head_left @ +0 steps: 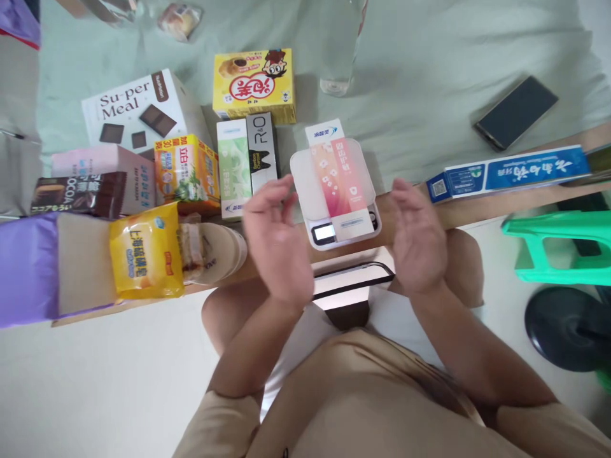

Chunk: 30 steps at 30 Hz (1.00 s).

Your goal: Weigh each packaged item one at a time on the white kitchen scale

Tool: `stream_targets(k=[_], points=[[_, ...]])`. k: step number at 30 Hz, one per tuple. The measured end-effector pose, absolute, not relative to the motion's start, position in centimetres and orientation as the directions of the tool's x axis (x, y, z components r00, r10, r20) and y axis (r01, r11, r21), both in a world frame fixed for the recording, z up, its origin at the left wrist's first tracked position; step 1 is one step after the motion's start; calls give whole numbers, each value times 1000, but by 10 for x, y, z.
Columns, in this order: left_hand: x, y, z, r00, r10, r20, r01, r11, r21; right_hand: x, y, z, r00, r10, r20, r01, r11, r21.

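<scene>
**Pink box on the scale, both hands clear**

Obs. 1: The kitchen scale (335, 191) sits at the near edge of the table (477, 210), display (324, 232) facing me and lit. I cannot read the figure; too small and washed out.

Obs. 2: A slim pink and white box (340, 175) lies flat along the middle of the platform, long axis running away from me. Its far end overhangs the back of the platform. Centred like this, its weight bears on the platform and none of it leans on the neighbours.

Obs. 3: My left hand (277, 238) hovers just left of the scale, fingers loosely curled, holding nothing. My right hand (419, 238) hovers just right of it, palm turned inward, fingers spread, also empty. The hands are apart, one to each side, and neither touches box or platform, so, I judge, no hand pressure adds to the reading.

Obs. 4: Other packages are grouped to the left, apart from the scale: a green and white box (233, 168) and a black box (262, 152) side by side nearest it, a yellow carton (254, 84) behind those, an orange box (186, 172), a yellow bag (146, 257). To the right, a long blue and white box (510, 173) lies along the table edge; a phone (515, 112) rests further back.
</scene>
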<state>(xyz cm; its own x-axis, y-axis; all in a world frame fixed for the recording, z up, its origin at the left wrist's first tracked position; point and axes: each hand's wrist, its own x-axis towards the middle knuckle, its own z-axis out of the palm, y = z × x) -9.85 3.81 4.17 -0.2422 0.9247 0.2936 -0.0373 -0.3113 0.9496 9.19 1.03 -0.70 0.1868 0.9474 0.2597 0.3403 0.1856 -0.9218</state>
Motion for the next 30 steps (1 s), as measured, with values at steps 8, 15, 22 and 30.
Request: stream_targets(k=[8,15,22,30], points=[[-108,82,60,-506,754,419,-176,-566,806,113,14,-19,561,795,231,51,245,-968],[-115,79,46,-330,846,420,-83,-469,879,101,7,-20,549,816,181,6,212,-977],[-112,71,55,-291,904,313,-212,-380,900,93,7,-13,515,840,172,2,200,-980],[-101,77,13,-149,947,284,75,-276,958,83,2,-11,351,914,205,17,213,-977]])
